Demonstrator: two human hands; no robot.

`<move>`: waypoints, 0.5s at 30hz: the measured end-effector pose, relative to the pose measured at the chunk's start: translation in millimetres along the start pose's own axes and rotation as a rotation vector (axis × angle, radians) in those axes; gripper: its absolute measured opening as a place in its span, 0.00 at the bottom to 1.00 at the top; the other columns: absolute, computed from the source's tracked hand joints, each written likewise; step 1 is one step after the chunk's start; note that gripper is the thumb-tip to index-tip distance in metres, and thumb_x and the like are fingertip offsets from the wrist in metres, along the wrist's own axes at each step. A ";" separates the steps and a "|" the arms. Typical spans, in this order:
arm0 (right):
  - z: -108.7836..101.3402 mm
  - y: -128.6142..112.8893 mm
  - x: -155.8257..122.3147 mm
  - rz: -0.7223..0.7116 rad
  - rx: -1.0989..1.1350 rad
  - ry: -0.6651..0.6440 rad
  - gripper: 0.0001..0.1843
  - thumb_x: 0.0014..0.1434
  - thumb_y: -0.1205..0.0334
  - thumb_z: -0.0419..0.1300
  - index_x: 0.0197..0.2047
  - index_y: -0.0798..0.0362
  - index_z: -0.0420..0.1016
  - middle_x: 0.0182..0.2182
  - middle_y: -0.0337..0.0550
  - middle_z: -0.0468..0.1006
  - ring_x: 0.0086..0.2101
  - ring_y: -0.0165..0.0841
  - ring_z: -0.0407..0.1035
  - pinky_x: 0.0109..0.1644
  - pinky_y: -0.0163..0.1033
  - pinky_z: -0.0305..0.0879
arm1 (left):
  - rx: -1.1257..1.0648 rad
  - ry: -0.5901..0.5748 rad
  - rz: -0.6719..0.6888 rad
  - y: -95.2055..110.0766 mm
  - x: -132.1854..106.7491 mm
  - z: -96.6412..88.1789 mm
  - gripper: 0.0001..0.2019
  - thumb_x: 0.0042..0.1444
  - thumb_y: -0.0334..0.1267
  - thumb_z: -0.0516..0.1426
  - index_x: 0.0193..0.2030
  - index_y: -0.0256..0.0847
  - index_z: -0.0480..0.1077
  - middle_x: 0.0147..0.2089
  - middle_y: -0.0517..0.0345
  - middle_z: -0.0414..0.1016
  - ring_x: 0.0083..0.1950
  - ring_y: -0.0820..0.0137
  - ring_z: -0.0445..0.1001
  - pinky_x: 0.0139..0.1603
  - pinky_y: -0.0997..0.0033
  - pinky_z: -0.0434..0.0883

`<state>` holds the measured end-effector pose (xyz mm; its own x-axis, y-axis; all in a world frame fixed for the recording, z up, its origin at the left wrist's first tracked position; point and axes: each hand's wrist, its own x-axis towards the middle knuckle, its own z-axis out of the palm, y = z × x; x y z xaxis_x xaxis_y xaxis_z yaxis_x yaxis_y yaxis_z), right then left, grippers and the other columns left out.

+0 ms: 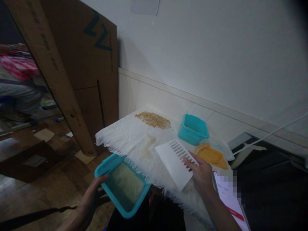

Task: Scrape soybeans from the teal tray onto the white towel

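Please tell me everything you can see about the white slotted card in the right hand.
The white slotted card is a thin, flat sheet, perhaps plastic, with a row of narrow parallel slots along one edge. It lies tilted over the fringed white cloth, and the right hand grips its slotted side.

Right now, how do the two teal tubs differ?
The near tub is gripped by the left hand, tilted, off the white cloth's edge; the far tub stands level on that cloth. The near tub holds pale grain; the far tub looks almost empty. Both are teal, rectangular plastic.
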<state>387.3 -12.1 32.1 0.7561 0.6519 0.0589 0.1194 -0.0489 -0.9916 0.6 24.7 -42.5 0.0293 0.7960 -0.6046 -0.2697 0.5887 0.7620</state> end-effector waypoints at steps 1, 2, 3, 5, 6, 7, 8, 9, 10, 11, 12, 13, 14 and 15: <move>1.5 0.5 -1.5 -0.005 -0.006 -0.018 0.30 0.37 0.51 0.79 0.44 0.58 0.92 0.22 0.41 0.83 0.24 0.37 0.71 0.28 0.40 0.67 | 0.002 -0.004 0.000 -0.9 1.0 -0.9 0.29 0.56 0.56 0.69 0.58 0.40 0.76 0.47 0.48 0.88 0.45 0.51 0.86 0.43 0.55 0.83; 3.7 1.1 -3.3 -0.005 -0.011 -0.038 0.30 0.37 0.51 0.78 0.44 0.57 0.93 0.22 0.41 0.83 0.23 0.37 0.72 0.28 0.40 0.67 | 0.001 -0.005 -0.002 -1.6 1.8 -1.7 0.29 0.56 0.56 0.69 0.58 0.40 0.76 0.47 0.48 0.88 0.44 0.52 0.86 0.43 0.55 0.83; 6.5 1.7 -5.7 0.003 -0.013 -0.059 0.30 0.37 0.51 0.78 0.44 0.57 0.93 0.23 0.41 0.84 0.23 0.37 0.72 0.28 0.40 0.67 | 0.002 -0.003 -0.004 -2.1 2.5 -2.3 0.30 0.55 0.56 0.69 0.58 0.40 0.76 0.47 0.49 0.88 0.43 0.53 0.85 0.43 0.55 0.83; 12.4 2.2 -11.5 0.039 -0.011 -0.096 0.31 0.36 0.50 0.78 0.43 0.57 0.93 0.23 0.42 0.85 0.24 0.38 0.73 0.28 0.40 0.68 | 0.012 -0.009 0.002 -2.4 3.3 -3.2 0.30 0.56 0.56 0.69 0.60 0.41 0.75 0.45 0.51 0.88 0.42 0.54 0.85 0.41 0.56 0.82; 15.1 2.2 -14.9 0.062 -0.008 -0.112 0.31 0.35 0.50 0.79 0.43 0.57 0.93 0.24 0.42 0.85 0.24 0.38 0.74 0.29 0.41 0.68 | 0.019 -0.009 0.001 -2.4 3.4 -3.4 0.30 0.56 0.57 0.69 0.60 0.42 0.75 0.44 0.52 0.88 0.42 0.54 0.85 0.41 0.57 0.81; 17.4 1.8 -18.3 0.082 -0.004 -0.128 0.31 0.34 0.50 0.79 0.43 0.57 0.93 0.24 0.43 0.86 0.24 0.38 0.74 0.29 0.41 0.69 | 0.026 -0.009 -0.005 -2.2 3.3 -3.5 0.31 0.57 0.57 0.68 0.61 0.42 0.75 0.44 0.52 0.87 0.42 0.54 0.85 0.40 0.58 0.81; 19.3 1.1 -21.7 0.099 -0.002 -0.145 0.31 0.34 0.50 0.79 0.43 0.57 0.93 0.24 0.42 0.86 0.25 0.38 0.75 0.30 0.41 0.69 | 0.026 -0.006 -0.009 -2.0 2.9 -3.3 0.32 0.56 0.58 0.68 0.61 0.42 0.75 0.43 0.52 0.87 0.42 0.54 0.85 0.40 0.58 0.80; 20.6 0.0 -24.6 0.110 -0.003 -0.163 0.32 0.34 0.50 0.79 0.43 0.56 0.93 0.24 0.42 0.86 0.25 0.38 0.75 0.30 0.41 0.69 | 0.023 -0.008 -0.011 -1.9 2.5 -3.0 0.33 0.55 0.58 0.69 0.61 0.42 0.75 0.43 0.52 0.87 0.42 0.54 0.84 0.39 0.58 0.80; 21.2 -1.5 -26.9 0.115 -0.008 -0.180 0.32 0.34 0.50 0.79 0.43 0.56 0.93 0.23 0.41 0.86 0.24 0.38 0.74 0.30 0.41 0.69 | 0.020 -0.011 -0.011 -1.7 1.9 -2.7 0.33 0.54 0.59 0.69 0.61 0.41 0.75 0.43 0.52 0.87 0.41 0.54 0.84 0.39 0.58 0.79; 21.1 -3.3 -28.3 0.116 -0.016 -0.197 0.32 0.35 0.49 0.79 0.44 0.56 0.93 0.22 0.40 0.85 0.24 0.38 0.74 0.29 0.40 0.68 | 0.018 -0.013 -0.008 -1.6 1.2 -2.3 0.34 0.54 0.59 0.69 0.61 0.41 0.75 0.44 0.51 0.87 0.41 0.55 0.83 0.38 0.58 0.79; 20.4 -5.5 -28.6 0.110 -0.024 -0.208 0.31 0.35 0.49 0.79 0.44 0.56 0.93 0.21 0.40 0.84 0.23 0.37 0.73 0.29 0.40 0.67 | 0.018 -0.012 -0.005 -1.4 0.6 -2.1 0.34 0.54 0.58 0.69 0.61 0.41 0.75 0.45 0.51 0.87 0.41 0.55 0.83 0.38 0.58 0.79; 19.0 -7.7 -27.9 0.098 -0.031 -0.208 0.31 0.36 0.49 0.79 0.44 0.56 0.93 0.21 0.39 0.84 0.23 0.37 0.73 0.28 0.40 0.66 | 0.019 -0.012 -0.001 -1.2 -0.1 -2.0 0.33 0.54 0.58 0.69 0.61 0.41 0.75 0.46 0.51 0.86 0.42 0.54 0.83 0.39 0.58 0.80; 17.0 -9.9 -26.3 0.083 -0.035 -0.196 0.31 0.36 0.49 0.79 0.44 0.56 0.93 0.21 0.39 0.83 0.23 0.37 0.72 0.28 0.40 0.66 | 0.020 -0.013 -0.001 -0.9 -0.7 -2.0 0.33 0.54 0.58 0.69 0.61 0.41 0.75 0.47 0.50 0.86 0.44 0.54 0.83 0.40 0.58 0.80; 14.9 -11.9 -24.0 0.067 -0.034 -0.175 0.30 0.36 0.50 0.79 0.44 0.56 0.93 0.21 0.39 0.83 0.22 0.37 0.72 0.28 0.40 0.66 | 0.022 -0.014 -0.001 -0.5 -1.3 -2.3 0.33 0.55 0.58 0.69 0.61 0.41 0.74 0.48 0.50 0.86 0.45 0.53 0.83 0.42 0.57 0.80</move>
<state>358.1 -15.9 40.7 0.6402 0.7676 -0.0313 0.0964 -0.1207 -0.9880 -1.5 23.0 -42.6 0.0429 0.7972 -0.6022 -0.2484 0.5924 0.7664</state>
